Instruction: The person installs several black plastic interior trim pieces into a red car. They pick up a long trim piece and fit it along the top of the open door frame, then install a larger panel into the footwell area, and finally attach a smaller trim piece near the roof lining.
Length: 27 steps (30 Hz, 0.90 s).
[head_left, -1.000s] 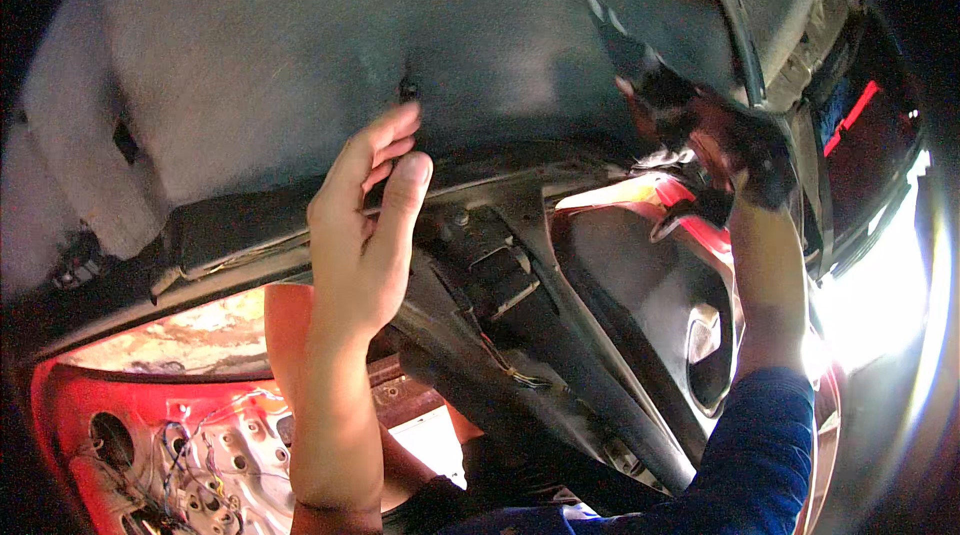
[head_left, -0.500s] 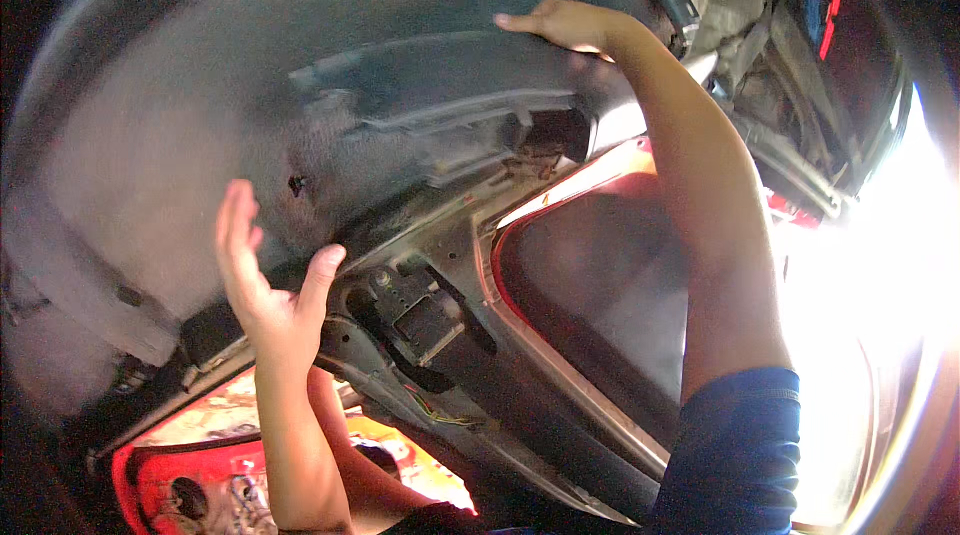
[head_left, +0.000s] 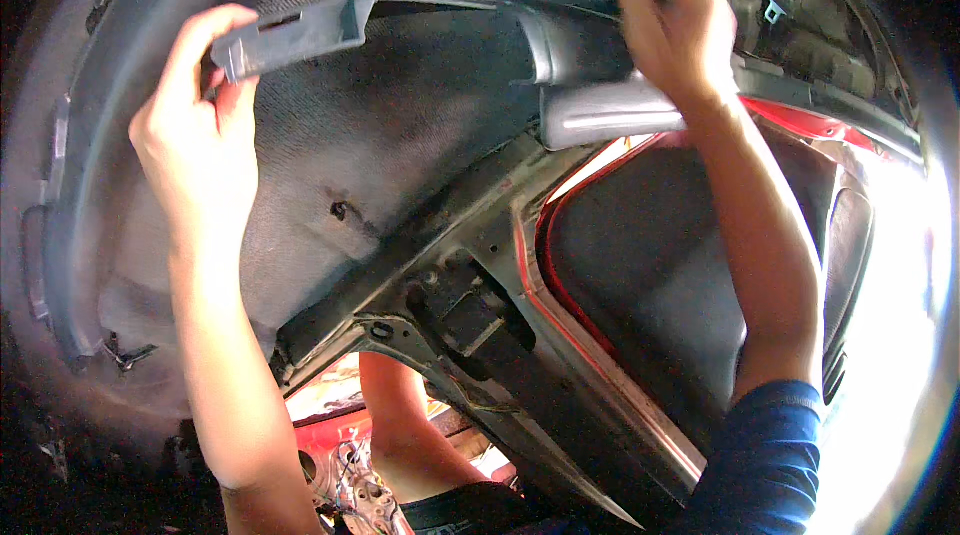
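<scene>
A long, curved grey plastic trim piece runs across the upper middle and widens toward its right end. My left hand pinches its left end between thumb and fingers. At the upper right is my right hand, beside and over the wide end of the trim. Motion blurs its fingers and the picture's top edge is close to them, so I cannot tell whether they grip anything. Behind the trim spreads a dark textured lining, with a small hole in it.
A metal car-body frame crosses diagonally below the lining. To its right lies a dark panel within a red-edged opening. A bare limb shows at the bottom, next to red bodywork with exposed metal parts. Strong light glares at the right.
My left hand has risen from an open pose and closed on the trim's left end. The trim, blurred before, now sits higher. My right hand has shifted right, and the whole view has moved.
</scene>
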Motion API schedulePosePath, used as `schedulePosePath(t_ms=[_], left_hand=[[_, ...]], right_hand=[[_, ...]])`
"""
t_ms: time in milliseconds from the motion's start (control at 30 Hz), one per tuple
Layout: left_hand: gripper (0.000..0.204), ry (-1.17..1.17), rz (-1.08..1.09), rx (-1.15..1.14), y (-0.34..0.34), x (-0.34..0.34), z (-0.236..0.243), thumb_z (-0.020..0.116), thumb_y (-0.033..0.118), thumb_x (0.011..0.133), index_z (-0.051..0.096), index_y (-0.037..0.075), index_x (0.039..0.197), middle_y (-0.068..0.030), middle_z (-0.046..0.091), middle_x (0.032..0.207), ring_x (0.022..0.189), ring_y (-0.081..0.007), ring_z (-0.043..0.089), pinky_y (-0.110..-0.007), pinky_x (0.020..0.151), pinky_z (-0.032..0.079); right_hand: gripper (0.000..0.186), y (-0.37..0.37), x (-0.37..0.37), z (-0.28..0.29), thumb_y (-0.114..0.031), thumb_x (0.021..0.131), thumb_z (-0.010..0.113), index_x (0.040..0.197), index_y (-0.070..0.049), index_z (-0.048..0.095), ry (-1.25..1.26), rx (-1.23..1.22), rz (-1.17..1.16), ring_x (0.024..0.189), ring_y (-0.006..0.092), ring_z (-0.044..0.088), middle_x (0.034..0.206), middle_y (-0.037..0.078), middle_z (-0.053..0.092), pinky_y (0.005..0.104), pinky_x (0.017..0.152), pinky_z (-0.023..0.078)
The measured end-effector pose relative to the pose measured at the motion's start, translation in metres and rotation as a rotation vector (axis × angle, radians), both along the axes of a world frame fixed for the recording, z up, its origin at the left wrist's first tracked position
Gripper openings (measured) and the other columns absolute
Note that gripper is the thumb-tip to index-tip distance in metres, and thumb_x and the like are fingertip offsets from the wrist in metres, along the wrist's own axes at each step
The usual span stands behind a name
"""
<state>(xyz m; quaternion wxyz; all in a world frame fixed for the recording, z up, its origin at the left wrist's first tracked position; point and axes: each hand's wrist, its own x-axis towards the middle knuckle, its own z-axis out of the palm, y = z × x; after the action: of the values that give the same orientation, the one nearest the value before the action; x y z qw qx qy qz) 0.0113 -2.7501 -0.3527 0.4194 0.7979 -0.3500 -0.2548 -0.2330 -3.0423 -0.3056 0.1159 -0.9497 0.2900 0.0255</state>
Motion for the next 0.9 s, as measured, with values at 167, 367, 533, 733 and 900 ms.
schedulePosePath(t_ms=[167,367,533,733,900], left_hand=[[0.030,-0.016,0.010,-0.011,-0.028,0.019,0.001,0.079,0.014,0.093,0.070,0.009,0.122,0.0003,0.051,0.075,0.065,-0.0056,0.040,-0.022,0.058,0.036],[0.035,0.120,-0.040,-0.007,-0.010,0.022,0.011,0.074,-0.001,0.093,0.068,0.005,0.127,-0.0037,0.073,0.100,0.078,-0.0115,0.066,-0.028,0.071,0.054],[0.015,-0.018,-0.048,0.140,-0.055,0.014,0.062,0.075,-0.002,0.082,0.064,0.001,0.092,-0.0117,0.067,0.067,0.054,-0.0218,0.063,-0.031,0.052,0.042],[0.019,-0.122,-0.098,-0.228,-0.027,0.013,0.022,0.077,0.009,0.087,0.059,0.002,0.087,-0.0171,0.067,0.069,0.064,-0.0373,0.069,-0.044,0.056,0.049],[0.019,-0.224,-0.207,-0.169,-0.016,0.017,0.033,0.077,0.012,0.087,0.061,0.003,0.091,-0.0160,0.068,0.074,0.069,-0.0368,0.070,-0.045,0.060,0.051]], right_hand=[[0.013,0.129,-0.058,0.048,-0.018,0.077,0.074,0.087,-0.013,0.068,0.135,0.429,0.724,0.076,0.0183,0.064,0.087,0.001,0.064,0.0372,0.070,0.048],[0.055,0.143,-0.134,-0.033,-0.026,0.104,0.052,0.151,0.001,0.046,0.869,0.327,-0.004,0.148,0.0352,0.038,0.156,0.020,0.046,0.0493,0.124,0.029],[0.049,0.133,-0.136,-0.022,-0.024,0.104,0.053,0.148,-0.004,0.051,0.864,0.277,0.173,0.144,0.0358,0.044,0.151,0.015,0.051,0.0502,0.123,0.032],[0.051,0.113,-0.146,-0.015,-0.019,0.098,0.059,0.147,-0.007,0.053,0.865,0.379,0.153,0.140,0.0379,0.046,0.146,0.015,0.053,0.0522,0.119,0.034],[0.054,0.115,-0.133,-0.019,-0.021,0.093,0.065,0.145,-0.008,0.055,0.892,0.308,0.208,0.133,0.0371,0.050,0.137,0.016,0.055,0.0541,0.114,0.034]])
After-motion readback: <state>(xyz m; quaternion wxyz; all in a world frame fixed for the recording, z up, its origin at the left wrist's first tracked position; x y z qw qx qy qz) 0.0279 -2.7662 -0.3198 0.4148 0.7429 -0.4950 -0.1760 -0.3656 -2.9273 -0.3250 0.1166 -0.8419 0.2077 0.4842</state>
